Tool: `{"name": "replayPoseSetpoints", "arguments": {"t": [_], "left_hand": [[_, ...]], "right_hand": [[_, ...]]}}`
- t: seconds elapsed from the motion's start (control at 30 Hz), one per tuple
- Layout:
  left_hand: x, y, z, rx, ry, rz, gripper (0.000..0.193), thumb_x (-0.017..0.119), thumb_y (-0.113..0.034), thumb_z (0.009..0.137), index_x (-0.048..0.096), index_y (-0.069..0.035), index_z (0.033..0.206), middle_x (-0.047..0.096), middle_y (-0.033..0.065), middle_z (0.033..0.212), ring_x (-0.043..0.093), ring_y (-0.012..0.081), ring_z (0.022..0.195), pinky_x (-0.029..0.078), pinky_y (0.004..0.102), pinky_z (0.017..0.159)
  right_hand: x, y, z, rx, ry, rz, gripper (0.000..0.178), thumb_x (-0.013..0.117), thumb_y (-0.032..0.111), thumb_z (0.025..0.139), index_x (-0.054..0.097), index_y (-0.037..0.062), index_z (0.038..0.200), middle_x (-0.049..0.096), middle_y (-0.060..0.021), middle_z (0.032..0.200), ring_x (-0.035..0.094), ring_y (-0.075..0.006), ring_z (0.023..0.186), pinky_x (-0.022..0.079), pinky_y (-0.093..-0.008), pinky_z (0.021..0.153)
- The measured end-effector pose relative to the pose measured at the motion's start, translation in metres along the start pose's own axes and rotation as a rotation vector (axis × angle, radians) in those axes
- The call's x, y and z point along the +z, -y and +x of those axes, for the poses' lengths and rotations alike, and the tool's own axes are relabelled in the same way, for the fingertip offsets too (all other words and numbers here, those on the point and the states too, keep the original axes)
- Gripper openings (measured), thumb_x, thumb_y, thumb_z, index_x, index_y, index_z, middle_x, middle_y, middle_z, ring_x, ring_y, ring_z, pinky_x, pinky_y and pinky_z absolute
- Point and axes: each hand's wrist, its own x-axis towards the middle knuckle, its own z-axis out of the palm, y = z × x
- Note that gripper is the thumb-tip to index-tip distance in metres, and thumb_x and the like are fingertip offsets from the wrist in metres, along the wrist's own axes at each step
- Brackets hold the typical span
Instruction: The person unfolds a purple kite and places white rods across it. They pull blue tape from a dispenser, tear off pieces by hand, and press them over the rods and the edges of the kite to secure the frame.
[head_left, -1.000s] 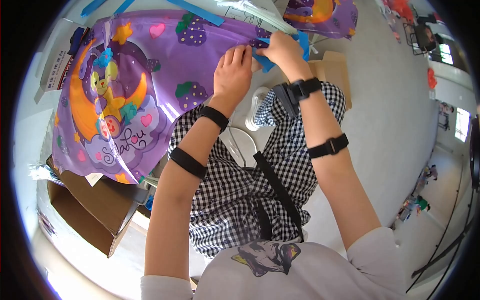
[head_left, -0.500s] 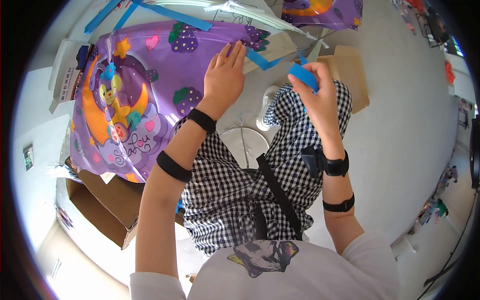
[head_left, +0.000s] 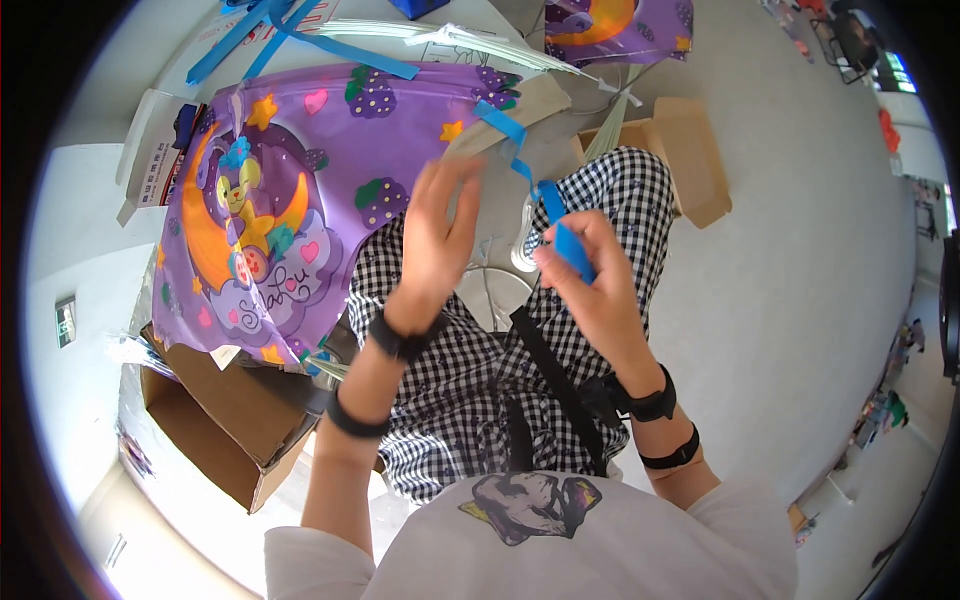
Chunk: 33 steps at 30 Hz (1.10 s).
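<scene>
A large purple printed sheet (head_left: 335, 150), showing a cartoon animal on a moon, lies in front of me to the left and reaches my left thigh. My left hand (head_left: 435, 240) is raised off it, slightly blurred, with fingers stretched out and nothing in them. In my right hand (head_left: 605, 295), above my right thigh, a folded length of blue ribbon (head_left: 572, 250) is pinched. One strand of it trails in a loose wave to the sheet's far right corner. Whether the strand is fastened there I cannot tell.
More blue ribbons (head_left: 345, 50) and a bundle of thin pale sticks (head_left: 450, 38) lie beyond the sheet. Another purple sheet (head_left: 650, 25) is at the far side. Open cardboard boxes stand at right, one box (head_left: 695, 165) near my knee, and at left, a brown box (head_left: 215, 415).
My left hand has lifted off the sheet and drawn back toward me. The right hand has come nearer and lower with the blue ribbon. The view has shifted slightly.
</scene>
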Motion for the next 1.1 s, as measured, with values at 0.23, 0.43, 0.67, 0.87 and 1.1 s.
{"name": "replayPoseSetpoints", "arguments": {"t": [0.23, 0.43, 0.67, 0.87, 1.1], "left_hand": [[-0.069, -0.061, -0.124, -0.318, -0.109, -0.411, 0.038, 0.078, -0.027, 0.083, 0.063, -0.001, 0.107, 0.062, 0.0029, 0.105, 0.056, 0.0124, 0.095, 0.043, 0.0256, 0.084], [-0.121, -0.055, -0.150, -0.387, -0.451, -0.779, 0.007, 0.067, -0.003, 0.091, 0.063, 0.000, 0.096, 0.064, 0.0011, 0.096, 0.057, 0.0065, 0.087, 0.045, 0.0214, 0.079], [-0.168, -0.035, -0.175, -0.391, -0.595, -0.858, 0.008, 0.066, -0.008, 0.093, 0.063, -0.001, 0.098, 0.066, 0.0009, 0.091, 0.061, 0.0067, 0.085, 0.048, 0.0225, 0.080], [-0.173, -0.033, -0.183, -0.352, -0.609, -0.947, 0.010, 0.067, -0.008, 0.092, 0.064, 0.000, 0.098, 0.067, 0.0022, 0.093, 0.061, 0.0075, 0.087, 0.049, 0.0242, 0.081], [-0.164, -0.034, -0.172, -0.392, -0.599, -0.894, 0.010, 0.070, -0.008, 0.090, 0.065, 0.000, 0.092, 0.067, 0.0015, 0.087, 0.061, 0.0067, 0.080, 0.049, 0.0220, 0.075]], "right_hand": [[0.086, -0.006, -0.027, -0.297, 0.157, -0.508, 0.040, 0.070, 0.006, 0.081, 0.045, 0.0058, 0.112, 0.067, -0.0135, 0.083, 0.068, -0.0346, 0.071, 0.053, -0.0405, 0.059], [0.161, 0.014, -0.034, -0.389, 0.347, -0.449, 0.038, 0.070, 0.009, 0.082, 0.046, 0.0053, 0.111, 0.066, -0.0146, 0.084, 0.068, -0.0345, 0.070, 0.052, -0.0405, 0.057], [0.199, 0.029, -0.039, 0.103, 0.634, 0.247, 0.024, 0.066, 0.015, 0.094, 0.054, -0.0008, 0.107, 0.063, -0.0047, 0.093, 0.061, -0.0087, 0.081, 0.050, -0.0223, 0.071], [0.212, 0.020, -0.035, 0.029, 0.659, 0.150, 0.014, 0.064, 0.011, 0.095, 0.055, -0.0002, 0.096, 0.061, -0.0022, 0.085, 0.058, -0.0075, 0.073, 0.049, -0.0207, 0.067], [0.200, 0.021, -0.034, 0.052, 0.627, 0.190, 0.014, 0.065, 0.010, 0.094, 0.056, -0.0012, 0.097, 0.063, -0.0039, 0.087, 0.060, -0.0078, 0.074, 0.050, -0.0212, 0.068]]}}
